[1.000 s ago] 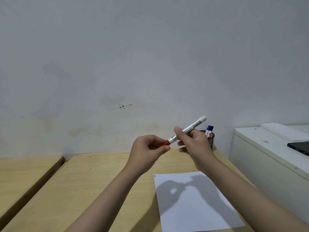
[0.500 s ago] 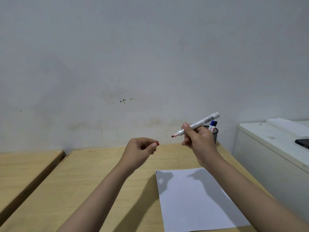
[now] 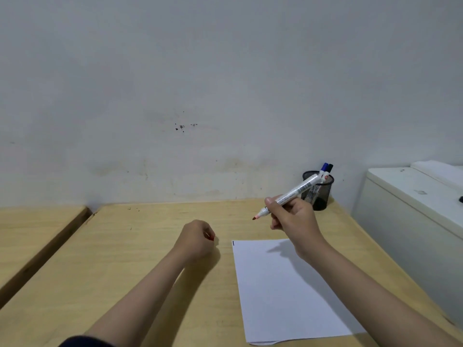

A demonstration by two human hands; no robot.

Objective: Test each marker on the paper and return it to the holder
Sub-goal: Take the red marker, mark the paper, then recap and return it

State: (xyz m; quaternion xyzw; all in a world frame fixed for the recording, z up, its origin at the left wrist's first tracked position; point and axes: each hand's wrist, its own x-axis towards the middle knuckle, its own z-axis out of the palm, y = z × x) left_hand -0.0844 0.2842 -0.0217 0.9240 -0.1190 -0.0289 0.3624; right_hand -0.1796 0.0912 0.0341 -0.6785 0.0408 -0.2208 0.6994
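Observation:
My right hand (image 3: 294, 221) grips an uncapped white marker (image 3: 292, 195) with a red tip pointing left, above the far edge of the white paper (image 3: 283, 291). My left hand (image 3: 196, 240) rests on the wooden table (image 3: 140, 246) left of the paper, fingers closed around the red cap (image 3: 212, 237), which barely shows. A short black mark sits at the paper's far left corner. The black mesh holder (image 3: 319, 196) stands at the table's far right by the wall, with blue and black capped markers (image 3: 325, 169) in it.
A white cabinet (image 3: 411, 209) stands right of the table, close to the paper's right edge. A second wooden surface (image 3: 37, 226) lies to the left across a dark gap. The wall rises straight behind the table.
The red cap came off the marker into my left hand, which has dropped to the table. My right hand has lowered the marker toward the paper.

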